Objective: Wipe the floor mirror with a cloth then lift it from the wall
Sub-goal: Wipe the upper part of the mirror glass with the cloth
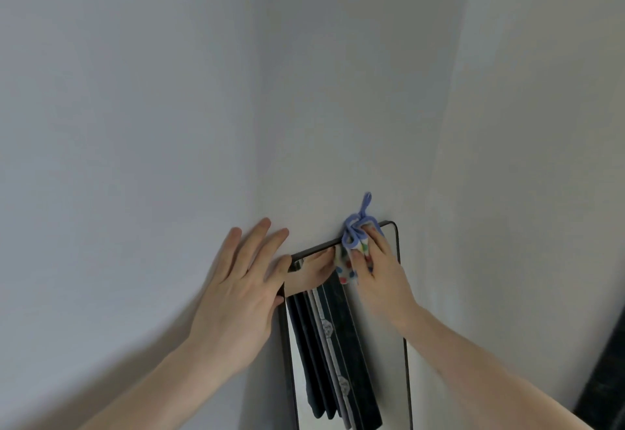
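At the mirror's top edge, a person's right hand (375, 270) presses a bunched cloth (351, 254) against the glass, fingers curled over the fabric just below the frame's upper right corner. White with coloured dots and a lilac-blue border, the cloth bunches up over the top rim, its hanging loop sticking up against the wall (169, 91). The left hand (243, 291) lies at the upper left corner of the mirror (382, 355), fingers straight and spread, their tips flat on the wall above the frame while the thumb hooks round the dark edge at the corner. Both bare forearms reach in from the bottom of the view. Tall, narrow and thin-framed in black, the mirror stands against the pale wall in a corner of the room, its lower part cut off by the bottom edge of the view. Its glass reflects dark striped fabric and part of a hand. A dark object (605, 382) shows at the lower right edge, too cropped to identify.
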Tool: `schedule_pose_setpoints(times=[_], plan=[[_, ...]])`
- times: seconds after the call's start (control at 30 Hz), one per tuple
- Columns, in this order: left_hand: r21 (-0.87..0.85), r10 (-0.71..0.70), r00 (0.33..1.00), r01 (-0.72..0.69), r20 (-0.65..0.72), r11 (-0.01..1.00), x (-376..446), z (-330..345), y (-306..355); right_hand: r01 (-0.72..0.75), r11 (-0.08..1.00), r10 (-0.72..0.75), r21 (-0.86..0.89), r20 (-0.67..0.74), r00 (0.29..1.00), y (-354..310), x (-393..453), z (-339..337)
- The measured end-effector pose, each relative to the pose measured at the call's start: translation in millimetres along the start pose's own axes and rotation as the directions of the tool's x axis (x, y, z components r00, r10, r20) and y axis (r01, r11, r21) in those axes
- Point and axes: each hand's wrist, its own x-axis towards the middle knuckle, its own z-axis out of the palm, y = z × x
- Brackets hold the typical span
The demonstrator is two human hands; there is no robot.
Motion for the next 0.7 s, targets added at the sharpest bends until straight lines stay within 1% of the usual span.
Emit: schedule_pose_setpoints(times=[0.07, 0.17, 0.23, 0.37, 0.43, 0.57, 0.7], plan=[[0.004, 0.002, 1.0, -0.002, -0.007, 1.0, 0.4, 0.4, -0.5, -0.061, 0.998, 0.062, 0.033, -0.007, 0.998, 4.4, 5.0, 2.2], [0.013, 0.006, 1.0, -0.006, -0.007, 1.0, 0.5, 1.9, -0.6, -0.098, 0.989, 0.099, 0.109, -0.003, 0.995, -1.5, 1.9, 11.8], [0.015, 0.003, 1.0, -0.003, -0.006, 1.0, 0.7, 3.1, -0.3, -0.084, 0.988, 0.082, 0.129, 0.025, 0.996, -10.1, -7.9, 17.6], [0.017, 0.0, 1.0, 0.0, -0.004, 1.0, 0.6, 5.9, -0.3, 0.011, 0.987, -0.028, 0.163, 0.103, 0.994, -23.7, -27.9, 20.6], [0.028, 0.006, 1.0, -0.005, -0.018, 1.0, 1.3, 7.2, -0.2, 0.011, 0.985, -0.027, 0.171, 0.096, 0.995, -11.9, -19.7, 19.6], [0.051, 0.012, 1.0, -0.011, -0.015, 0.999, 2.4, 6.4, -0.5, -0.113, 0.984, 0.111, 0.135, 0.022, 0.994, 37.2, 11.0, 12.5], [0.048, 0.007, 1.0, -0.006, -0.01, 0.999, 2.5, 5.9, 1.3, -0.2, 0.972, 0.202, 0.124, -0.002, 0.979, 78.9, 37.4, 1.7]])
